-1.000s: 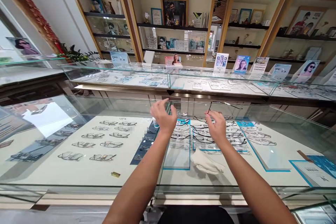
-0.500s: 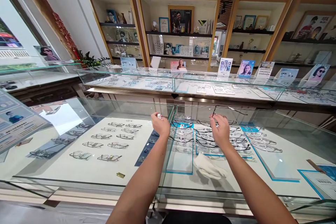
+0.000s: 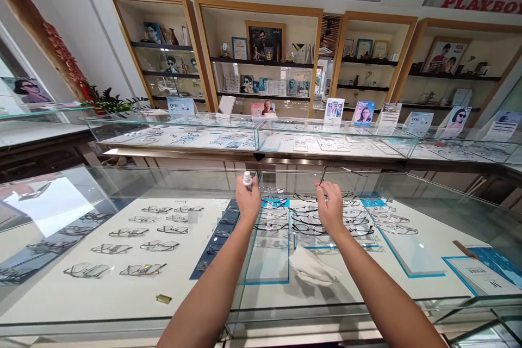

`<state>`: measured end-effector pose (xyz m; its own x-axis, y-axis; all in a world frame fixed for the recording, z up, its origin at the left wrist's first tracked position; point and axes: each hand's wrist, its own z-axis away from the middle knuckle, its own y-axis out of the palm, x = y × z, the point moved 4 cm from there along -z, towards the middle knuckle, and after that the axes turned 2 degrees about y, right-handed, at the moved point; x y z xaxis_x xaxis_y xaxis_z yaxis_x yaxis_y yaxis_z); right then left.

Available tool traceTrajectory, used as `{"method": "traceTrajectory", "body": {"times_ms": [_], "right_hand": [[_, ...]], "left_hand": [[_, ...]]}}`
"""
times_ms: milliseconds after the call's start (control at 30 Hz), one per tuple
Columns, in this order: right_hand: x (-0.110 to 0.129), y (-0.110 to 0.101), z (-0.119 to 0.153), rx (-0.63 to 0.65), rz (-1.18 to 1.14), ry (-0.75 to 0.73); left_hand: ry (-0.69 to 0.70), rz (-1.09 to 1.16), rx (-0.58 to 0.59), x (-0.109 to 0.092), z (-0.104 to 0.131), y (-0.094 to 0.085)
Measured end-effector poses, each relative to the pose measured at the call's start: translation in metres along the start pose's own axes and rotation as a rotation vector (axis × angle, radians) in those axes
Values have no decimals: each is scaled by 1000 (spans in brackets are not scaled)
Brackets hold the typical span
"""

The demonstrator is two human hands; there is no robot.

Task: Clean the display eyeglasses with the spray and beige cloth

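Note:
My left hand [image 3: 248, 204] is closed around a small bottle [image 3: 247, 179] with a white top, held upright above the glass display case. The rest of the bottle is hidden by my fingers. My right hand [image 3: 331, 209] pinches a thin dark pair of eyeglasses [image 3: 323, 173] by one end, raised over the case. Under that hand, several dark-framed eyeglasses [image 3: 310, 230] are laid out in rows on a blue-edged panel. A crumpled white cloth [image 3: 313, 267] rests nearer to me, below the right hand.
Rows of eyeglasses [image 3: 127, 232] fill the left compartment, with a small gold-coloured piece [image 3: 163, 298] in front. A brown strip [image 3: 465, 249] and blue-edged cards lie at right. Behind stands another glass counter [image 3: 285, 156] topped with upright cards, then wooden wall shelves [image 3: 261, 6].
The view has tilted up and turned slightly right. My left hand has turned so that more of the bottle's white top shows. My right hand still holds the eyeglasses up.

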<state>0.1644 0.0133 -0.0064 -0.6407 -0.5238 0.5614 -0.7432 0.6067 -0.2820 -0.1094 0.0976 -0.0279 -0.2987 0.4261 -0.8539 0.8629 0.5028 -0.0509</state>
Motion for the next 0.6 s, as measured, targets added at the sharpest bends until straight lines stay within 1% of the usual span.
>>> {"method": "traceTrajectory", "body": {"times_ms": [33,67,167,233,300,367,467,533,600], "right_hand": [[0,0,-1,-3,-9,5],[0,-1,-1,-2,-15,10],[1,0,-1,24,-26,23],[4,2,0,59,-35,22],[10,4,2,103,-55,6],[15,6,3,147,-90,-9],[20,10,6,206,-149,-6],[20,12,7,235,-175,3],[19,14,8,256,-199,19]], "left_hand": [[-3,107,71,-8,5,8],[-48,234,165,-15,11,18],[-257,537,488,-31,30,43],[-421,729,682,-38,40,52],[-564,899,828,-44,47,54],[-617,970,890,-48,49,52],[-615,986,925,-51,50,50],[-581,936,920,-49,51,52],[-475,797,860,-45,50,55]]}}
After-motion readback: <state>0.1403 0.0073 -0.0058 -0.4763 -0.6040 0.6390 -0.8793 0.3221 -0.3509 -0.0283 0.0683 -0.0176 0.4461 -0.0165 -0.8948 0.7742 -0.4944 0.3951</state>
